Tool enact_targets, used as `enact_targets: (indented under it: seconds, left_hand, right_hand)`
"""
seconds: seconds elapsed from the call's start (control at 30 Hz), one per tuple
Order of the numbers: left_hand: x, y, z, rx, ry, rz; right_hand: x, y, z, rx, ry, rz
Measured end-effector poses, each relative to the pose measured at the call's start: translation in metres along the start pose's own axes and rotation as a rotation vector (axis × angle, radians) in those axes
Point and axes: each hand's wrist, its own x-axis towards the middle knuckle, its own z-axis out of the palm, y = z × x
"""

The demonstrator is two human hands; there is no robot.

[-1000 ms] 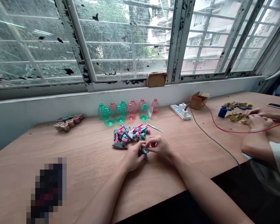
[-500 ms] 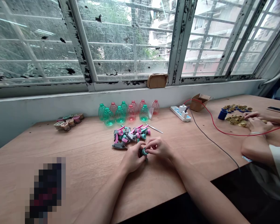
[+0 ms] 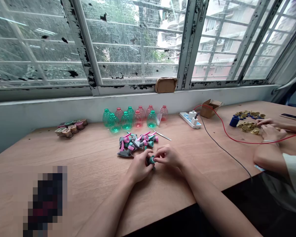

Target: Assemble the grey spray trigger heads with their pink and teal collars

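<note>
My left hand (image 3: 139, 166) and my right hand (image 3: 168, 155) meet over the wooden table (image 3: 93, 161), fingers curled. Between them they pinch a small spray nozzle part with a teal ring (image 3: 151, 160). Just beyond the hands lies a pile of grey, pink and teal spray nozzles (image 3: 136, 143). Behind the pile stand several small green and red plastic bottles (image 3: 134, 118) in a group near the wall.
Small coloured cups (image 3: 70, 128) sit at the back left. A metal tool (image 3: 163, 135) lies beside the pile. A power strip (image 3: 190, 119) with red and black cables and a cardboard box (image 3: 210, 108) are at the right. Another person's hands (image 3: 270, 129) work among gold caps (image 3: 249, 125).
My hands stay together on the nozzle part, fingers shifting slightly. The view has drifted a little; the other person's hands moved slightly.
</note>
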Motion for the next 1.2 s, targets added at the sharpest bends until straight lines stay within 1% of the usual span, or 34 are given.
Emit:
enact_targets:
  seconds: [0.33,0.5,0.7,0.87,0.93,1.0,1.1,1.17,1.2]
  left_hand:
    - [0.000,0.001,0.000,-0.007,0.004,0.005]
    - [-0.001,0.001,0.001,-0.017,-0.001,0.003]
    - [-0.001,0.000,0.000,-0.014,-0.026,0.007]
    - [-0.001,0.003,0.000,0.003,-0.031,0.024]
    - [-0.001,0.005,0.000,0.040,-0.021,0.040]
    - [-0.001,0.006,-0.003,0.112,0.017,0.065]
    - [-0.002,0.003,-0.016,0.278,0.149,0.147]
    - [-0.002,-0.003,-0.032,0.414,0.265,0.186]
    - [-0.002,-0.007,-0.041,0.475,0.332,0.170]
  right_hand:
    - [-0.001,0.003,0.002,0.026,-0.018,0.001]
    - [-0.001,0.000,0.004,0.042,-0.037,0.044]
    - [0.000,0.001,0.006,0.048,-0.020,0.062]
    - [0.000,-0.001,0.008,0.072,-0.029,0.045]
    - [-0.001,-0.005,0.008,0.069,0.010,0.029]
    - [-0.001,-0.008,0.008,0.062,0.108,0.038]
    - [-0.002,-0.006,0.007,0.038,0.278,0.101]
    - [-0.001,0.000,0.007,0.010,0.317,0.137]
    - [0.000,0.005,0.007,-0.003,0.315,0.156]
